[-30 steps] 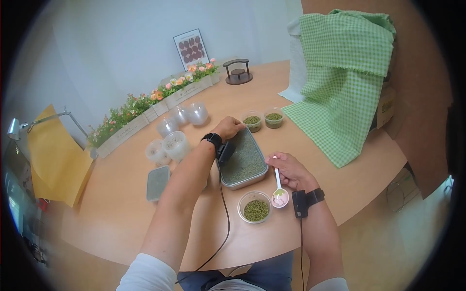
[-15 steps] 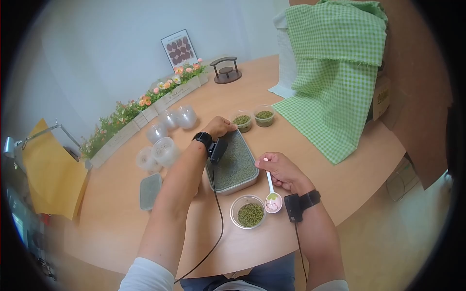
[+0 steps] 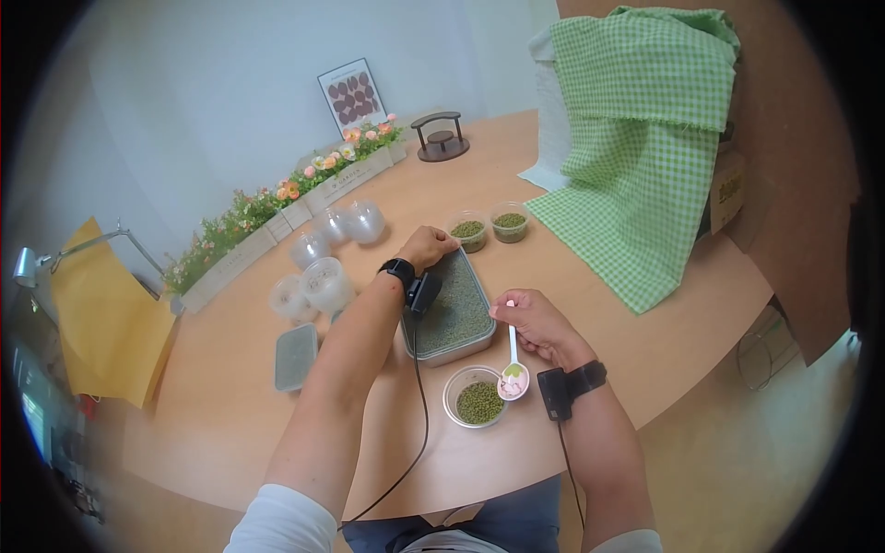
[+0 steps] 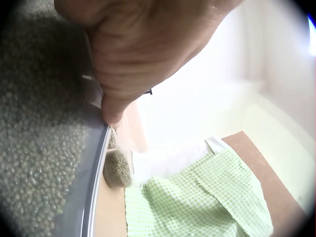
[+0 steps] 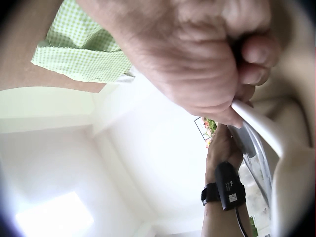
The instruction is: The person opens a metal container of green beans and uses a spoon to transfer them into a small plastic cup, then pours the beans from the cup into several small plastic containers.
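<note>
A clear rectangular box (image 3: 461, 352) of green mung beans (image 4: 39, 148) stands before me, its top covered by a translucent lid. My left hand (image 3: 430, 247) grips its far corner, fingertips at the rim in the left wrist view. At the near right corner, my right hand (image 3: 544, 324) pinches the handle of a white plastic spoon (image 3: 513, 346), fingertips close beside the box edge. The spoon's bowl, with pink and green marks, hangs downward and overlaps the rim of a round clear tub (image 3: 446, 396) with mung beans in it.
Two small tubs of beans (image 3: 509, 221) stand past the box. To the left are several clear empty cups (image 3: 324, 284) and a smaller lidded box (image 3: 296, 356). A flower planter (image 3: 295, 210) lines the back; green checked cloth (image 3: 636, 166) drapes at right.
The spoon's bowl has shifted left from beside the tub to overlapping its rim. The left hand stays at the box's far corner. The head view has moved slightly.
</note>
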The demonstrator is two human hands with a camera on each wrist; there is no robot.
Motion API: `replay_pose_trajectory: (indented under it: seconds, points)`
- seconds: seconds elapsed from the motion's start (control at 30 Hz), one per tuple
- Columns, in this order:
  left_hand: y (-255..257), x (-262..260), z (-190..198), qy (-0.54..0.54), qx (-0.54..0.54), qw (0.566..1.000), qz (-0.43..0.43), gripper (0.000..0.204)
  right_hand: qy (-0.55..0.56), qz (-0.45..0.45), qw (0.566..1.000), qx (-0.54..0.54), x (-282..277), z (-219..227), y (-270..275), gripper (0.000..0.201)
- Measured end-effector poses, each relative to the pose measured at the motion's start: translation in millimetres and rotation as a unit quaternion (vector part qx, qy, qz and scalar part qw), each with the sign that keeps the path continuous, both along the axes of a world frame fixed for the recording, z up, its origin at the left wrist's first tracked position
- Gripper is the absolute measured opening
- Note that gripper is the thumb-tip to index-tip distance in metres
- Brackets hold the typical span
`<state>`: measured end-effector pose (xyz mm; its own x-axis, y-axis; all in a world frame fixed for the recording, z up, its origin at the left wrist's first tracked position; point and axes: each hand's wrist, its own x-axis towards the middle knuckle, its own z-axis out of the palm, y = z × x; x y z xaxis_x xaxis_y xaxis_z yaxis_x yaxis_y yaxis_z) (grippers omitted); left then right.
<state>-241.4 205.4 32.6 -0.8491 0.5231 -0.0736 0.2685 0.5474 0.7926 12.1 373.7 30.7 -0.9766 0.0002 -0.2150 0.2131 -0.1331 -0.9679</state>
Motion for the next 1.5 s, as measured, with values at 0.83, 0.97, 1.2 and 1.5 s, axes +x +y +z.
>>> replay_pose_trajectory:
  seconds: [0.83, 0.97, 1.2, 1.5]
  points:
    - [-166, 194, 36, 0.302, -0.171, 0.937, 0.023, 0.041, 0.024, 0.039, 0.971, -0.235, 0, 2, 25, 0.02]
    - [-181, 226, -1, 0.33, -0.244, 0.911, 0.05, 0.05, 0.031, 0.063, 0.976, -0.207, 7, 11, 18, 0.021]
    - [-189, 235, -22, 0.432, -0.219, 0.871, 0.086, 0.044, 0.008, 0.091, 0.982, -0.163, 17, 17, -1, 0.023]
    - [-192, 243, -17, 0.428, -0.217, 0.875, 0.065, 0.04, -0.03, 0.06, 0.97, -0.233, 61, -4, -38, 0.023]
